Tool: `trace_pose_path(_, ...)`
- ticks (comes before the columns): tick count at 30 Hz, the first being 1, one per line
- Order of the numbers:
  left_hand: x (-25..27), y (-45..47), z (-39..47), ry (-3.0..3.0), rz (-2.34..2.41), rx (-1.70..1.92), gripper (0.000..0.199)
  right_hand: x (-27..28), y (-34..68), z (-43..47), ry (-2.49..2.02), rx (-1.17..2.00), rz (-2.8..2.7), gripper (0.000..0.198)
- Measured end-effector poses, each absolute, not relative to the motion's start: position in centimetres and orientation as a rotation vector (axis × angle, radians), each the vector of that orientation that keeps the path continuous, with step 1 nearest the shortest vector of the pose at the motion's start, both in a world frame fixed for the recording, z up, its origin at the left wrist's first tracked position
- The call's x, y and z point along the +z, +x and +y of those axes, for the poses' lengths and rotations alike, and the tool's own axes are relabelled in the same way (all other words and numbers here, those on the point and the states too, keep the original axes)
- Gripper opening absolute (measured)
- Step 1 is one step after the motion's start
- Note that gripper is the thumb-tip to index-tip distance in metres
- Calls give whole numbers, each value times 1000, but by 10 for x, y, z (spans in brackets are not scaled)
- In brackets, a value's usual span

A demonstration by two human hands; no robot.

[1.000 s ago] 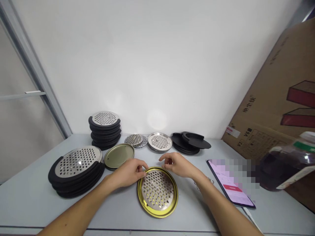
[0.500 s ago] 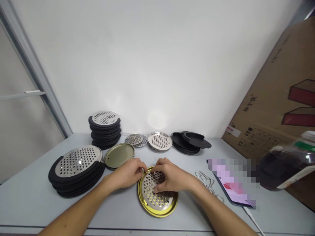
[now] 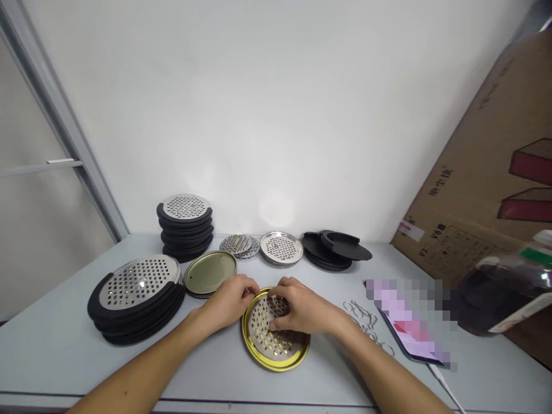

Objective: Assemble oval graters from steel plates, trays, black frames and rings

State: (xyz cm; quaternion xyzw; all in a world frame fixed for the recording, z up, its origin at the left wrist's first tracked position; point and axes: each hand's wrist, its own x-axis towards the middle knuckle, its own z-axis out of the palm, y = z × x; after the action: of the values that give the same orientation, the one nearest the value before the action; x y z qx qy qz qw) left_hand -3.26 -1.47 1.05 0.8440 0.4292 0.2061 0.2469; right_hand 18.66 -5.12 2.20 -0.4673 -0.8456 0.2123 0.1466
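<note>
A round metal grater plate [image 3: 271,333] with raised holes rests inside a shallow gold-yellow round tray [image 3: 282,365] in front of me. My right hand [image 3: 297,307] is closed on the plate, thumb on its middle and fingertips near its far edge. At the tray's upper left rim, the fingers of my left hand [image 3: 235,299] are pinched together. Whatever lies between them is hidden. An olive-coloured round tray [image 3: 211,271], stacked on others, is just beyond my left hand. Small wire rings and clips [image 3: 364,316] lie to the right of my right forearm.
Black-rimmed grater discs are stacked at left front [image 3: 138,293] and left back [image 3: 185,224]. Loose grater plates [image 3: 236,244], silver trays [image 3: 281,248] and black round parts [image 3: 334,248] line the wall. Right are a phone [image 3: 407,328] with cable, a dark bottle [image 3: 495,293] and a carton [image 3: 483,172].
The yellow tray and grater plate have shifted slightly away from me, and the plate looks a little more tilted. Both hands stay at nearly the same places.
</note>
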Motion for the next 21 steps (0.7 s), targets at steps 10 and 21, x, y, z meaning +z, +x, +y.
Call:
trace_pose_path(10, 5, -25, -7, 2375, 1076, 682, 23, 21, 190, -44, -1341, 510, -2355, 21)
trace_pose_path(21, -5, -20, -8, 2464, 1039, 583, 32, 15, 185, -45, -1335, 446, -2431, 26)
